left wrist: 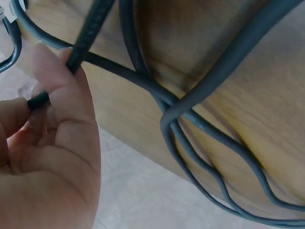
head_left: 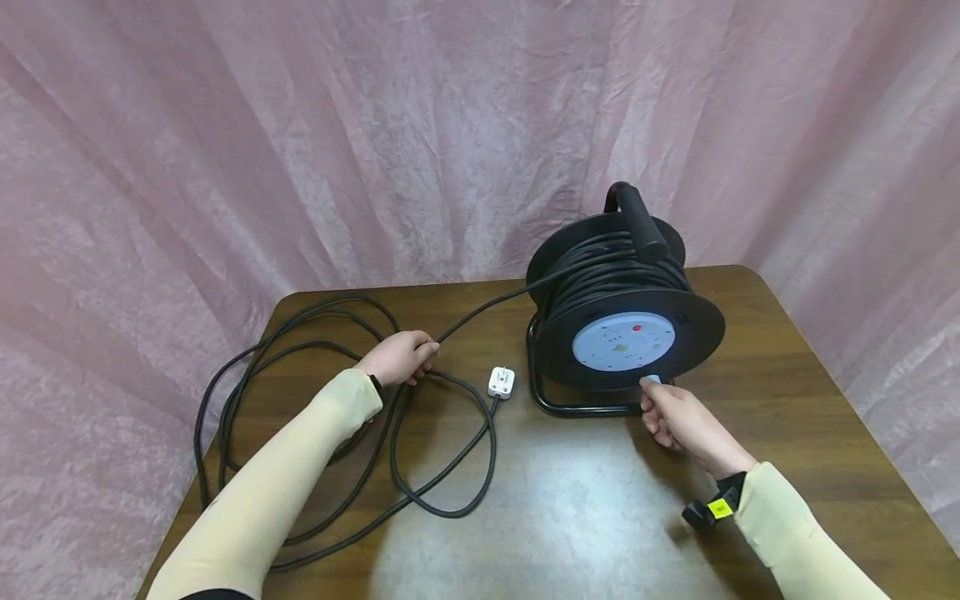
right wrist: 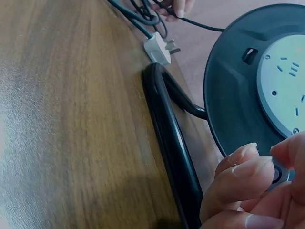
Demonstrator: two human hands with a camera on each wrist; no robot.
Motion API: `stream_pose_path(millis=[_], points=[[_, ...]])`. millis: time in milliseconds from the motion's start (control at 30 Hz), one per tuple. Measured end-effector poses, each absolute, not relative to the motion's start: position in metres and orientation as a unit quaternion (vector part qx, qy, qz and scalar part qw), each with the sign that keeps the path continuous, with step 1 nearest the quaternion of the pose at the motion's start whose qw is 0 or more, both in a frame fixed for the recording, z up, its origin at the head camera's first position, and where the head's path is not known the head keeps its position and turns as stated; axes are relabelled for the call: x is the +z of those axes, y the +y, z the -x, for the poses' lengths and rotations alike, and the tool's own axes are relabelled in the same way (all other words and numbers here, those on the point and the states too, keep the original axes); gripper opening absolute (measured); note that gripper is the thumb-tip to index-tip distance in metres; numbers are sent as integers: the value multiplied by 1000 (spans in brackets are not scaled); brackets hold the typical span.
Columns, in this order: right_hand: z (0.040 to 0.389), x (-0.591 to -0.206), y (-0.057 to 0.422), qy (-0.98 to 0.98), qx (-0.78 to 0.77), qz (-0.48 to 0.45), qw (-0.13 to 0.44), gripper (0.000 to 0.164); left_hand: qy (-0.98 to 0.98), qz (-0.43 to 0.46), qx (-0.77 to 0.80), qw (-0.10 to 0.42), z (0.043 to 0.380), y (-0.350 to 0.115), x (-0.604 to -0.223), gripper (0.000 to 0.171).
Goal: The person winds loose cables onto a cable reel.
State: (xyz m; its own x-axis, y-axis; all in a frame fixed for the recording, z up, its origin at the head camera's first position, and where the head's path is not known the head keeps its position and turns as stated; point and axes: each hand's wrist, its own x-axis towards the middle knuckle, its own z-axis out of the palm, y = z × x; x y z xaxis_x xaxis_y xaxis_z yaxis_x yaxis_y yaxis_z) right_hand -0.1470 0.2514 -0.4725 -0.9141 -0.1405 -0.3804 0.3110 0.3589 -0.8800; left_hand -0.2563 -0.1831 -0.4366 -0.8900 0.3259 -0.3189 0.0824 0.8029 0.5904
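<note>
A black cable (head_left: 483,308) runs from a cable reel (head_left: 547,346) down to my left hand (head_left: 397,358), which pinches it between thumb and fingers. Seen from the left wrist, the pinched cable (left wrist: 86,40) crosses the fingers (left wrist: 71,100). At the reel's lower front edge, my right hand (head_left: 678,421) has its fingers curled round a small pale grey crank knob (head_left: 654,378). From the right wrist, the knob (right wrist: 284,175) is mostly hidden by the fingers (right wrist: 243,176). Wound cable fills the drum between two black discs, and a pale socket panel (head_left: 624,342) faces front.
Loose loops of cable (head_left: 240,392) spread over the left of the wooden table (head_left: 772,400). A white plug (head_left: 501,382) lies left of the reel's tubular black stand (head_left: 585,410). A carrying handle (head_left: 641,221) tops the reel. A pink curtain (head_left: 420,125) hangs behind.
</note>
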Motion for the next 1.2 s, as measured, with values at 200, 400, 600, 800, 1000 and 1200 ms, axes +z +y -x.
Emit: stream_pose_path(millis=[200, 400, 600, 800, 1000, 1200], points=[[149, -477, 243, 802, -562, -60, 193, 59, 926, -117, 295, 206, 251, -180, -438, 36], [150, -481, 235, 800, -564, -68, 193, 60, 929, -122, 279, 210, 247, -174, -442, 33], [148, -481, 232, 794, -569, -86, 196, 70, 926, -114, 287, 217, 242, -175, -445, 32], [147, -480, 228, 795, -568, -87, 195, 66, 922, -121, 298, 214, 241, -176, -448, 33], [147, -482, 221, 784, -584, -67, 198, 57, 919, -137, 304, 212, 241, -173, -453, 32], [148, -484, 214, 783, -585, -60, 202, 54, 915, -151, 303, 218, 240, -170, -453, 32]])
